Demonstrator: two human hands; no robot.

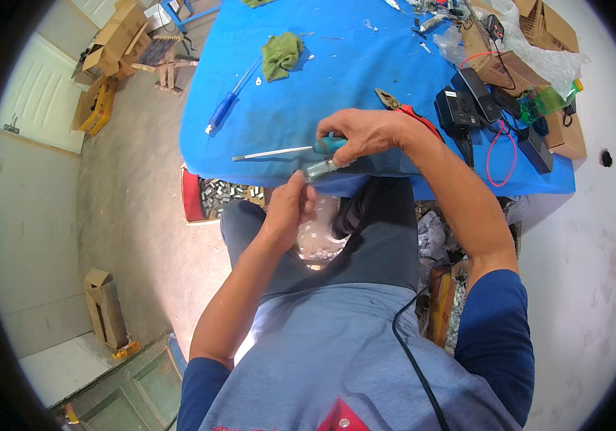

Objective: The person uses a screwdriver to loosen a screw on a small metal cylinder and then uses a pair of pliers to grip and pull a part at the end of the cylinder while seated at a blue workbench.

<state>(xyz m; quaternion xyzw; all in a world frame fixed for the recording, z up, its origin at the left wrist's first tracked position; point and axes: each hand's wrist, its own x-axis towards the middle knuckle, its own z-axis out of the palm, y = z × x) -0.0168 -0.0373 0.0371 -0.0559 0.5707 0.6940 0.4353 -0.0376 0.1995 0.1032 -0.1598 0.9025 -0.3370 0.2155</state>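
My right hand [362,133] reaches over the near edge of the blue table, its fingers curled around the teal handle of a screwdriver [273,153]. The metal shaft points left, just above the cloth. Below it, a small greyish, shiny block-like piece [320,169] lies between my two hands; its kind I cannot make out. My left hand [290,205] pinches that piece's left end with thumb and fingertip, and my right fingertips are close to its other end. Red-handled pliers [412,113] lie just beyond my right hand.
A blue-handled screwdriver [224,109] and a green rag [281,56] lie farther left on the blue tabletop [351,72]. Black power adapters [457,109], a pink cable [507,174] and a green bottle [543,105] crowd the right side. A box of small metal parts [215,195] stands below the edge.
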